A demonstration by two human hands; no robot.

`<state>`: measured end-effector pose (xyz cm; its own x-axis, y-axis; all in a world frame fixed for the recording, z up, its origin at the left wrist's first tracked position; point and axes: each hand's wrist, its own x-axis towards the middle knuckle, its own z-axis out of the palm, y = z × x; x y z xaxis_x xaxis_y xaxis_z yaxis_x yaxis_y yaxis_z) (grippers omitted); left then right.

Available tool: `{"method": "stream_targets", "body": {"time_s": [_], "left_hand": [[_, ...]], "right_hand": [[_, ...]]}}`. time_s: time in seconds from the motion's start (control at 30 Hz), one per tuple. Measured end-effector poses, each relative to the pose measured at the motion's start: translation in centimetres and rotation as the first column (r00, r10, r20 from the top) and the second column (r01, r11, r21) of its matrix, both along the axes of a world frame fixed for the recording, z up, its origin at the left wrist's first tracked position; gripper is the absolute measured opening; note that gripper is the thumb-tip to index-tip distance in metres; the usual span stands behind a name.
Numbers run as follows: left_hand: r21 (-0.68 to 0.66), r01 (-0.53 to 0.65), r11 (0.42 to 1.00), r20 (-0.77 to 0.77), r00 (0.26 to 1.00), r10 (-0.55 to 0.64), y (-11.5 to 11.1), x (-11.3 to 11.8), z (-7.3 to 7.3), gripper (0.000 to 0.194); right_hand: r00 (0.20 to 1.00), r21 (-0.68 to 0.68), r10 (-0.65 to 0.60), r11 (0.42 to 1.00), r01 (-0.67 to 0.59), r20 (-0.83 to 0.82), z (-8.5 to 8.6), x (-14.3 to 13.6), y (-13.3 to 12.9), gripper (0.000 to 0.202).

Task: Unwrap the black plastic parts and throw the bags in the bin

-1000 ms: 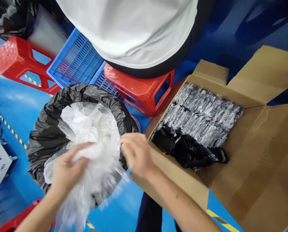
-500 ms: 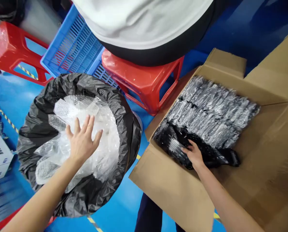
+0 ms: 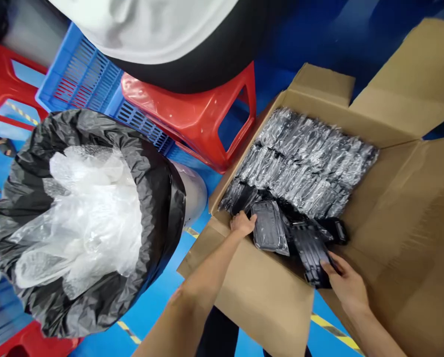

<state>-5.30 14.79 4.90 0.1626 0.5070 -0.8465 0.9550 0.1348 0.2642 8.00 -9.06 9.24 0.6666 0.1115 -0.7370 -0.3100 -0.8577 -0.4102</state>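
Observation:
My left hand [image 3: 243, 224] is at the near left corner of the cardboard box [image 3: 262, 292], its fingers closed on the edge of a flat black plastic part in a clear bag [image 3: 268, 227]. My right hand [image 3: 348, 287] grips the end of a dark ribbed plastic piece [image 3: 308, 250], thumb on top, at the box's near side. What that piece is, I cannot make out. Behind both hands, rows of clear-bagged black parts [image 3: 303, 158] stand packed in the box. Another black part [image 3: 335, 230] lies to the right of the ribbed piece.
On the left stands a bin lined with a black bag [image 3: 162, 213], full of clear plastic wrapping [image 3: 95, 223]. A person in a white top [image 3: 162, 29] sits on a red stool [image 3: 195, 114] beyond. Blue crates [image 3: 88, 74] and another red stool [image 3: 9, 84] stand farther left.
My left hand has moved right from over the bin to a bagged part in the box. My right hand has shifted right and nearer, now gripping the ribbed piece. The view has shifted right.

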Motion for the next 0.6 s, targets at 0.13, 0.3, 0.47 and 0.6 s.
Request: {"method": "stream_targets", "body": {"time_s": [0.13,0.3,0.47,0.6], "left_hand": [[-0.079,-0.036,0.996,-0.052,0.998,0.031,-1.1,0.2,-3.7,0.033],[-0.120,-0.002,0.993,-0.067,0.998,-0.006,-2.0,-0.2,-4.1,0.030],[-0.034,0.156,0.987,-0.150,0.976,-0.159,0.3,-1.7,-2.8,0.030],[0.001,0.346,0.938,-0.238,0.911,-0.336,1.8,-2.6,-2.6,0.035]], "right_hand": [[0.960,-0.069,0.235,0.972,-0.227,0.150,2.1,-1.0,1.5,0.056],[0.965,-0.034,0.172,0.983,-0.182,-0.200,-0.1,-7.2,6.5,0.041],[0.970,-0.042,0.027,0.998,-0.038,-0.241,-2.2,-9.9,8.6,0.053],[0.970,-0.021,0.047,0.998,-0.053,-0.238,-0.5,-8.9,6.6,0.054]]}}
